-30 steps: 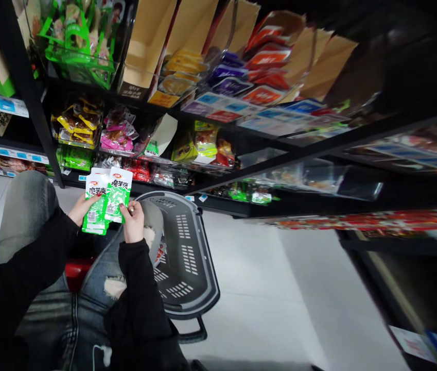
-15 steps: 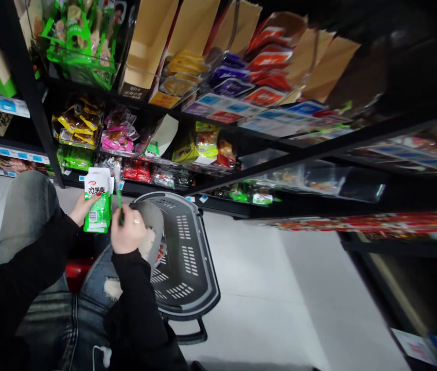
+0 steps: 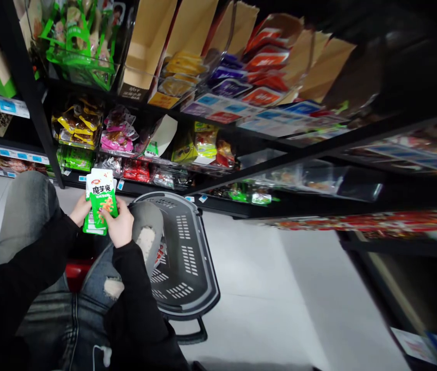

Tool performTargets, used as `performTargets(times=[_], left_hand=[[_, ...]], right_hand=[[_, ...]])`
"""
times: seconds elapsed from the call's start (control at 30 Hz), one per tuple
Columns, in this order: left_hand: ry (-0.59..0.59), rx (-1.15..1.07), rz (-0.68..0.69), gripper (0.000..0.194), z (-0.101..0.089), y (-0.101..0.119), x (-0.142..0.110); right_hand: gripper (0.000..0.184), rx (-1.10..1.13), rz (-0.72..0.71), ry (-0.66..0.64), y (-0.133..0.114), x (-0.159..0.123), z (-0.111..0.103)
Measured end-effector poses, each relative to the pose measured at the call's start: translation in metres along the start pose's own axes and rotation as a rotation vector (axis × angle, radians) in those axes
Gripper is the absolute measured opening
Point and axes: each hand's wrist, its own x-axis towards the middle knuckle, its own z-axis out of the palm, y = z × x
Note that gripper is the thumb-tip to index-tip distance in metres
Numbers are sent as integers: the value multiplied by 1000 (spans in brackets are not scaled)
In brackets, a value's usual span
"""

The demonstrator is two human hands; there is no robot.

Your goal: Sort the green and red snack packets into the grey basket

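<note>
I am crouched in a shop aisle with both hands in front of my knees. My left hand [image 3: 79, 211] grips the left edge of a stack of green and white snack packets [image 3: 100, 198]. My right hand [image 3: 117, 226] holds the front packet of that stack from the right and below, fingers curled round it. The front packet faces me with its printed side up and overlaps the packets behind it. A dark grey shopping basket [image 3: 187, 268] stands on the floor just right of my right knee.
Black shelves [image 3: 218, 175] full of bagged snacks run along the aisle from the left to the far right. Price tags [image 3: 7, 105] line the shelf edges. Light floor tiles [image 3: 272, 299] lie right of the basket. A red object [image 3: 73, 270] shows between my legs.
A second ago the two packets were held side by side. My right hand turned its packet edge-on, then laid it over the front of the packets in my left hand.
</note>
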Motion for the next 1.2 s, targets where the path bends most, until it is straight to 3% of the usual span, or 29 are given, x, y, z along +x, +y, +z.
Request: performTargets(times=[0.1, 0.2, 0.27, 0.37, 0.47, 0.77, 0.93, 1.0, 1.07, 1.2], left_hand=[[17, -26, -100, 34, 2, 6, -4], [33, -94, -217, 27, 1, 15, -7], [-26, -177, -294, 27, 0, 20, -7], [-141, -304, -419, 30, 0, 26, -8], [-147, -346, -482, 29, 3, 27, -10], [-114, -245, -340, 20, 7, 22, -15], [-96, -150, -245, 19, 7, 17, -14], [-76, -116, -205, 22, 7, 15, -13], [-74, -90, -165, 26, 6, 12, -11], [-69, -68, -119, 30, 4, 9, -9]], right_hand=[[28, 195, 97, 18, 12, 7, -12], [26, 309, 183, 263, 26, 13, -22], [24, 277, 252, 368, 34, 16, -24], [23, 206, 281, 282, 38, 16, -19], [23, 239, 218, 103, 34, 12, -8], [36, 266, 144, -127, 27, 8, 10], [35, 149, 100, 45, 19, 7, 7], [44, 117, 76, 104, 14, 4, 5], [52, 91, 57, 93, 12, 2, 5], [44, 80, 96, 1, 12, 1, 8]])
